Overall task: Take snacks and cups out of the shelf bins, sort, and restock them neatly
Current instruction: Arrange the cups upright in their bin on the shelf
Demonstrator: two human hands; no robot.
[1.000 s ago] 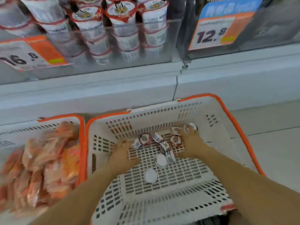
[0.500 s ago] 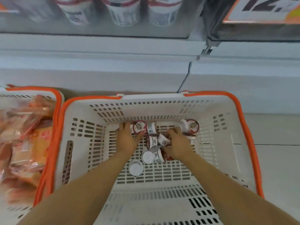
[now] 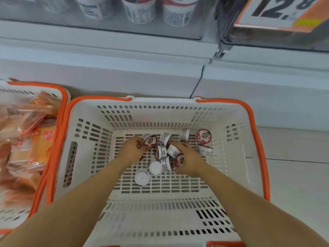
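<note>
Basket: a white slotted basket point(image 3: 236, 154) with an orange rim sits on the floor, its far edge close against the white shelf base point(image 3: 124, 75).
Cups: small red-and-white cups point(image 3: 166, 151) lie jumbled on the basket floor toward the far wall; two at the near edge of the heap show plain white bottoms, and two sit apart on the right by the right wall.
Left hand: the left hand point(image 3: 132, 150) is at the left edge of the heap, fingers curled round a red-lidded cup point(image 3: 150, 141) lying on its side.
Right hand: the right hand point(image 3: 189, 160) lies on the right part of the heap, fingers bent over a red-lidded cup point(image 3: 179, 160); whether it grips it I cannot tell.
Open room: the near half of the basket floor and its left side are bare slotted plastic.
Second basket: just left, rim beside rim, another orange-rimmed basket point(image 3: 62, 104) holds orange snack packs point(image 3: 26, 136).
Shelf: far above, larger cups point(image 3: 140, 8) stand behind a clear front, with a price tag point(image 3: 281, 13) at far right.
Floor: pale tiles point(image 3: 295, 175) lie right of the basket.
</note>
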